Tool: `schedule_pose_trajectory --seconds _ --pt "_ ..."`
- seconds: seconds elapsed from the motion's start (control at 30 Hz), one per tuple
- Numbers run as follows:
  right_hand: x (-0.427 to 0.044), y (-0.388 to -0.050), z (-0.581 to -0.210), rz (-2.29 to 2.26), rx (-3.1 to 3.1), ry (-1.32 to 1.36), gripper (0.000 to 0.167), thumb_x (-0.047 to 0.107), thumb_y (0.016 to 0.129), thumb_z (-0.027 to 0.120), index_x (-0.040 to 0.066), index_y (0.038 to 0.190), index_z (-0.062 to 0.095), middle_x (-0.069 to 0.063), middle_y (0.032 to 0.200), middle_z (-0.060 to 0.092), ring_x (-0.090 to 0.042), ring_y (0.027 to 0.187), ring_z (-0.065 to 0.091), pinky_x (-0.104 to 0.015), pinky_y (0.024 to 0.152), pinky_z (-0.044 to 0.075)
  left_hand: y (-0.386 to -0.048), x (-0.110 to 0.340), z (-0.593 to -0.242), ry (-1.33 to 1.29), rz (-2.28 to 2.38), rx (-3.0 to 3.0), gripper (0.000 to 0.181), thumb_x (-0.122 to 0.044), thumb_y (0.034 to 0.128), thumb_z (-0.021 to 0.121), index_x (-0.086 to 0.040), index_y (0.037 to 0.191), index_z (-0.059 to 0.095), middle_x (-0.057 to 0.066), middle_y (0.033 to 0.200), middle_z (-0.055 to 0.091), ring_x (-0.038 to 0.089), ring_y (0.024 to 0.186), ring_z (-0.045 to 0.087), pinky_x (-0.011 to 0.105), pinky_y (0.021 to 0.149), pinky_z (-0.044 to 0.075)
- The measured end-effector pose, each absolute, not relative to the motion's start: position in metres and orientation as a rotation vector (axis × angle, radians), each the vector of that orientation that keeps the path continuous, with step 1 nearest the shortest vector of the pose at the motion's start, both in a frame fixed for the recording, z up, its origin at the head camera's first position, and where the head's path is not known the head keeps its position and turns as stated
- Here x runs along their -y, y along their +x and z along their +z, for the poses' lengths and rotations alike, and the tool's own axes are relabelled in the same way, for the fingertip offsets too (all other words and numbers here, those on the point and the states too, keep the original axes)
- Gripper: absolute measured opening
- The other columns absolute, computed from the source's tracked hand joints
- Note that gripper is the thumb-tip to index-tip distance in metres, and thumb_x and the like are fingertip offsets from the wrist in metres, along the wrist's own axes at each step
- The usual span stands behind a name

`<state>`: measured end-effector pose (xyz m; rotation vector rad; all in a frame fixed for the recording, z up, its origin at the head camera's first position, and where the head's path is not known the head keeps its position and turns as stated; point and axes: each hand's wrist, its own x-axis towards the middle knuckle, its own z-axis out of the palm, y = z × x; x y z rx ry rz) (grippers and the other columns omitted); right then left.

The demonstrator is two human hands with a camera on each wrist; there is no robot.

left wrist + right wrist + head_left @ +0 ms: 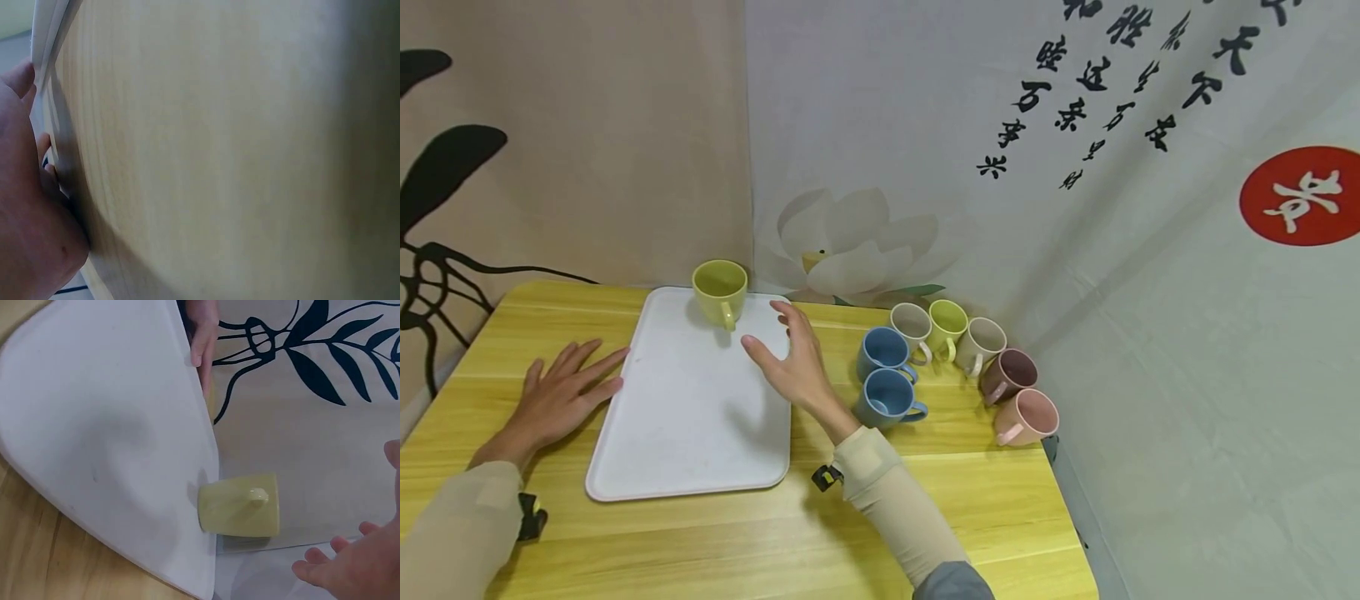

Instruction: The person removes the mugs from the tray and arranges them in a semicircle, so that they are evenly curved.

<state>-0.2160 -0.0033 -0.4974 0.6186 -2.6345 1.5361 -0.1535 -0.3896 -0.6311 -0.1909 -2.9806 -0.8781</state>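
A white tray (692, 417) lies on the wooden table, and a yellow-green mug (720, 292) stands upright near its far edge, handle toward me. My left hand (561, 396) rests on the table with spread fingers, their tips at the tray's left edge. Above the tray's right side hovers my right hand (793, 358), thumb and fingers apart and nothing between them. In the right wrist view the mug (240, 505) stands a short way from the fingers of that hand (356, 562). The left wrist view shows the left hand (31, 206) beside the tray rim (47, 37).
Right of the tray stand two blue mugs (889, 397), with a curved row of several more behind: grey-white (912, 323), yellow-green (947, 323), beige (981, 343), brown (1009, 375) and pink (1028, 415). A printed cloth wall (880, 125) rises directly behind the table.
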Motion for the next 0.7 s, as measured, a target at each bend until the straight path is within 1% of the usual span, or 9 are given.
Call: schedule_pose_trajectory --seconds 0.13,0.23,0.4,0.57,0.7 --pt "0.013 -0.224 -0.504 1.532 2.638 0.623 0.071 0.039 0.107 0.077 0.016 0.167 0.048 -0.008 0.170 0.055 -0.037 0.156 0.057 -0.044 0.125 0.053 -0.154 0.390 -0.633 -0.189 -0.877 2.981 0.065 -0.045 0.1209 0.046 -0.022 0.180 0.031 0.034 0.186 0.013 0.064 0.172 -0.001 0.086 0.130 -0.017" --pt "0.018 -0.230 -0.507 1.521 2.651 0.633 0.071 0.039 0.107 0.076 0.014 0.167 0.048 -0.008 0.170 0.055 -0.037 0.156 0.057 -0.041 0.125 0.053 -0.155 0.390 -0.633 -0.183 -0.876 2.988 0.065 -0.046 0.1208 0.046 -0.022 0.180 0.031 0.034 0.186 0.013 0.065 0.172 0.000 0.086 0.130 -0.017" --pt "0.026 -0.238 -0.510 1.518 2.677 0.611 0.072 0.041 0.107 0.076 0.014 0.168 0.048 -0.007 0.172 0.055 -0.034 0.157 0.057 -0.040 0.125 0.053 -0.156 0.390 -0.634 -0.178 -0.885 2.990 0.066 -0.047 0.1206 0.046 -0.022 0.180 0.031 0.034 0.186 0.012 0.064 0.172 -0.001 0.086 0.130 -0.018" --pt "0.036 -0.246 -0.515 1.553 2.692 0.579 0.070 0.039 0.107 0.077 0.012 0.166 0.050 -0.009 0.169 0.058 -0.033 0.154 0.059 -0.034 0.125 0.051 -0.156 0.391 -0.633 -0.185 -0.897 2.983 0.065 -0.045 0.1206 0.046 -0.022 0.180 0.031 0.034 0.187 0.012 0.063 0.173 -0.002 0.085 0.130 -0.018" --pt "0.045 -0.250 -0.521 1.559 2.720 0.552 0.069 0.040 0.107 0.077 0.011 0.164 0.054 -0.009 0.166 0.062 -0.028 0.152 0.060 -0.032 0.123 0.052 -0.157 0.391 -0.631 -0.181 -0.888 2.987 0.065 -0.045 0.1205 0.046 -0.021 0.179 0.032 0.034 0.186 0.013 0.063 0.173 -0.001 0.086 0.130 -0.017"
